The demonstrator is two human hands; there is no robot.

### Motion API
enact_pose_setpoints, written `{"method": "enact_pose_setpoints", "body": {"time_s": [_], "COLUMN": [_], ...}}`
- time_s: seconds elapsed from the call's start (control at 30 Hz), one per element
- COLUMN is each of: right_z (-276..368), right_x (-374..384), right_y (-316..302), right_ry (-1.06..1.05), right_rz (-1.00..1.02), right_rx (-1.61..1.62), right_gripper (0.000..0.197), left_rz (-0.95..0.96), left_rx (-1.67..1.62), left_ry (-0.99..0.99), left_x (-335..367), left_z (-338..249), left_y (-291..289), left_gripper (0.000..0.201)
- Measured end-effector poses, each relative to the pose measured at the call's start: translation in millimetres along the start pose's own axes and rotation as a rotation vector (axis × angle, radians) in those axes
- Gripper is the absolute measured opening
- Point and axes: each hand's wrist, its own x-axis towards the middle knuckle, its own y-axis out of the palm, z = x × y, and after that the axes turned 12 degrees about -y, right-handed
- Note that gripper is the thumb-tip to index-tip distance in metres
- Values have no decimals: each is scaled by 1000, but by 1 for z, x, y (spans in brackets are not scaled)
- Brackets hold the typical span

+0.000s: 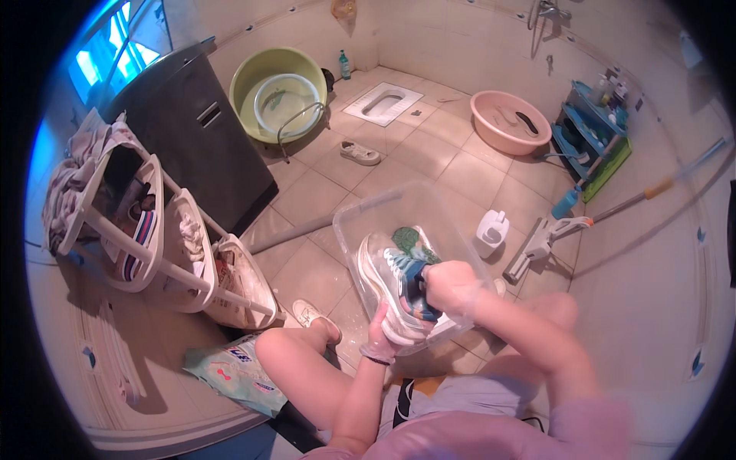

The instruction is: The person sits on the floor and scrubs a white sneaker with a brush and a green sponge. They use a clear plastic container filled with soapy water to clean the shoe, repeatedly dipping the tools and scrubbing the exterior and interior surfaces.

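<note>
A teal-and-white sneaker [406, 276] with white laces and a thick pale sole is held tilted over a clear plastic tub [354, 201]. My left hand [381, 336] is closed on the sneaker's sole from below, near one end. My right hand [452, 287] is closed at the sneaker's dark opening; its fingertips are partly hidden there. What looks like a clear thin glove covers each hand to the wrist. A dark green scrubbing pad [405, 238] shows in the tub beyond the sneaker.
A white jug [491, 232] and a floor squeegee [540, 244] stand right of the tub. A loose shoe [359, 153] lies ahead, before a squat toilet [382, 103]. A pink basin [491, 142], green basin [244, 103], dark washing machine [184, 130] and tiered rack [172, 280] surround the floor.
</note>
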Motion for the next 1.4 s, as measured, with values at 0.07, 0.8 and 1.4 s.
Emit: {"method": "enact_pose_setpoints", "body": {"time_s": [0.07,0.8,1.4], "right_z": [-7,-17,-2], "right_x": [5,-33,-43], "right_y": [20,24,-3], "right_ry": [-39,-158,-46], "right_rz": [-71,-23,4], "right_rx": [23,296,530], "right_gripper": [23,29,37], "left_rz": [-60,-5,-55], "left_rx": [-69,-161,-293], "left_ry": [-5,-132,18], "left_x": [-5,-10,-20], "left_z": [3,8,-4], "left_y": [22,37,23], "left_gripper": [55,60,52]}}
